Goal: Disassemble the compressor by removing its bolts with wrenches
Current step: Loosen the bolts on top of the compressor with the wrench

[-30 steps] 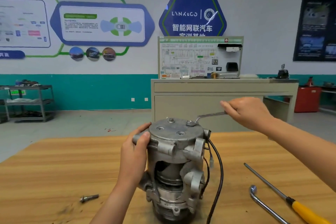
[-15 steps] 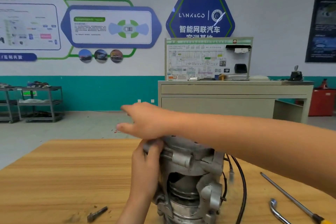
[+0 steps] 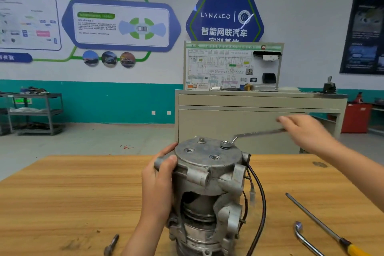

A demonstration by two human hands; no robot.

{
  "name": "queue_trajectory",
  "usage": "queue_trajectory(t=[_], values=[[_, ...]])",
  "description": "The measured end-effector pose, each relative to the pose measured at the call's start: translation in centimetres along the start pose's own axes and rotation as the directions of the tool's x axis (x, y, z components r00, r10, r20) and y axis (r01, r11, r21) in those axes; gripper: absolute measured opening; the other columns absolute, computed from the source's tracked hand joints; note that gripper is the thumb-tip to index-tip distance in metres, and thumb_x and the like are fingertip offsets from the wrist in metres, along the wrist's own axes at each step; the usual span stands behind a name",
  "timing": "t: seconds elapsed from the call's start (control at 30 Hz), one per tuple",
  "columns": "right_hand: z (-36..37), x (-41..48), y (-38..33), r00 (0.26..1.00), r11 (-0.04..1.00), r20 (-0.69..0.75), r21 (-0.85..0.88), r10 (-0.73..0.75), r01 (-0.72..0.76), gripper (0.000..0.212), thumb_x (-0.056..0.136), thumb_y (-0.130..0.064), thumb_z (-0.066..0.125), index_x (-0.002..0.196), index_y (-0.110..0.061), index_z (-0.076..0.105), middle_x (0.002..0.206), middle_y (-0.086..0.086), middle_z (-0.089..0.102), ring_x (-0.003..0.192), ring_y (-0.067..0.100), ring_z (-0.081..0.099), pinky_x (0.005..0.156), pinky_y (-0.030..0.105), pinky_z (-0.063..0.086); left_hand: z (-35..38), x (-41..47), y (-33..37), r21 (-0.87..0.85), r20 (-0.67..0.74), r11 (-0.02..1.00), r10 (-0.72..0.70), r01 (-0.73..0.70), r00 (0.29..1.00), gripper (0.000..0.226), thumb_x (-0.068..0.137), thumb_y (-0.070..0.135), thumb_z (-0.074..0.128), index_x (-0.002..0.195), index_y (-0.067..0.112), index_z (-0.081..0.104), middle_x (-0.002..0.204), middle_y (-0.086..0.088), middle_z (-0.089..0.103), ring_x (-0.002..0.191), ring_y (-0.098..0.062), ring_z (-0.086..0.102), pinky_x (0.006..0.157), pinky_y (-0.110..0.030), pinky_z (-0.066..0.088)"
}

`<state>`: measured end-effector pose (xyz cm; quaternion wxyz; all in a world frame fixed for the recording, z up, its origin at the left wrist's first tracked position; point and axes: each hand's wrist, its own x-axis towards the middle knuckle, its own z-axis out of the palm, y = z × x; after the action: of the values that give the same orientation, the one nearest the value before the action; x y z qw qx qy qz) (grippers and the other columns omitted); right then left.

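A grey metal compressor (image 3: 207,189) stands upright on the wooden table (image 3: 62,193). My left hand (image 3: 160,185) grips its upper left side. A ring wrench (image 3: 253,134) sits on a bolt (image 3: 224,144) at the top plate's right rear. My right hand (image 3: 305,133) holds the wrench's far end, out to the right of the compressor. A second bolt (image 3: 201,140) stands in the top plate further back. Two empty bolt holes (image 3: 189,150) show on the top face. A black cable (image 3: 260,197) hangs down the right side.
A loose bolt (image 3: 112,244) lies on the table at the front left. A bent socket wrench (image 3: 305,239) and a yellow-handled screwdriver (image 3: 324,226) lie at the front right. A beige cabinet (image 3: 259,110) stands behind the table.
My right hand swung the wrench handle across to the left over the compressor, then returned to the right side. The camera view shifted slightly. My left hand kept its grip.
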<state>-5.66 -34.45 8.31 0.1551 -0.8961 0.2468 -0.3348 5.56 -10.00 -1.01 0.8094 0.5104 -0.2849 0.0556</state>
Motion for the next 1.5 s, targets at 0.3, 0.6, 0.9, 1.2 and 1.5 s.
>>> queue_trajectory(t=[0.3, 0.6, 0.9, 1.2, 1.5], values=[[9.4, 5.7, -17.6, 0.766, 0.968, 0.616, -0.022, -0.183, 0.249, 0.074, 0.095, -0.053, 0.031, 0.148, -0.01, 0.003, 0.155, 0.009, 0.006, 0.14, 0.028, 0.014, 0.111, 0.04, 0.017, -0.3, -0.1, 0.0, -0.013, 0.022, 1.0, -0.016, 0.016, 1.0, 0.036, 0.069, 0.033, 0.051, 0.1, 0.025, 0.067, 0.095, 0.007, 0.073, 0.089, -0.007, 0.067, 0.07, -0.017, 0.051], [0.5, -12.6, -16.2, 0.61, 0.605, 0.008, 0.146, -0.792, 0.783, 0.048, 0.092, -0.038, 0.033, 0.128, -0.013, 0.054, 0.095, 0.0, 0.069, 0.084, 0.01, 0.061, 0.074, 0.026, 0.05, -0.3, -1.3, 4.2, -0.18, -0.147, 0.924, 0.314, -0.337, 0.938, 0.037, 0.074, 0.026, 0.063, 0.107, 0.039, 0.054, 0.081, 0.001, 0.058, 0.088, -0.008, 0.059, 0.094, -0.03, 0.047], [-2.7, -3.6, -1.3, 0.974, 0.985, -0.183, -0.128, -0.137, 0.115, 0.043, 0.096, -0.029, 0.034, 0.124, -0.004, 0.054, 0.118, 0.007, 0.058, 0.108, 0.024, 0.051, 0.088, 0.036, 0.041, 0.1, -0.3, -0.1, -0.04, -0.013, 0.997, -0.06, 0.059, 0.998, 0.036, 0.067, 0.037, 0.054, 0.099, 0.028, 0.068, 0.102, 0.004, 0.071, 0.101, -0.013, 0.064, 0.087, -0.036, 0.051], [6.6, 6.5, -11.9, 0.857, 0.998, 0.513, -0.043, 0.055, -0.038, 0.066, 0.096, -0.048, 0.035, 0.145, -0.008, 0.015, 0.148, 0.012, 0.025, 0.134, 0.028, 0.028, 0.107, 0.036, 0.025, 0.1, -0.3, 0.2, -0.102, 0.029, 0.989, -0.104, 0.106, 0.994, 0.04, 0.064, 0.031, 0.055, 0.101, 0.024, 0.068, 0.092, 0.006, 0.074, 0.089, -0.01, 0.069, 0.067, -0.02, 0.052], [5.7, -6.4, -19.0, 0.621, 0.675, 0.267, 0.248, -0.737, 0.695, 0.077, 0.079, -0.055, 0.06, 0.143, -0.031, 0.027, 0.121, -0.009, 0.06, 0.119, 0.016, 0.048, 0.1, 0.031, 0.035, 0.0, -0.2, 0.2, -0.002, -0.071, 0.999, -0.039, 0.039, 0.997, 0.018, 0.086, 0.012, 0.053, 0.086, 0.013, 0.071, 0.085, -0.002, 0.073, 0.08, -0.011, 0.065, 0.073, -0.033, 0.05]])
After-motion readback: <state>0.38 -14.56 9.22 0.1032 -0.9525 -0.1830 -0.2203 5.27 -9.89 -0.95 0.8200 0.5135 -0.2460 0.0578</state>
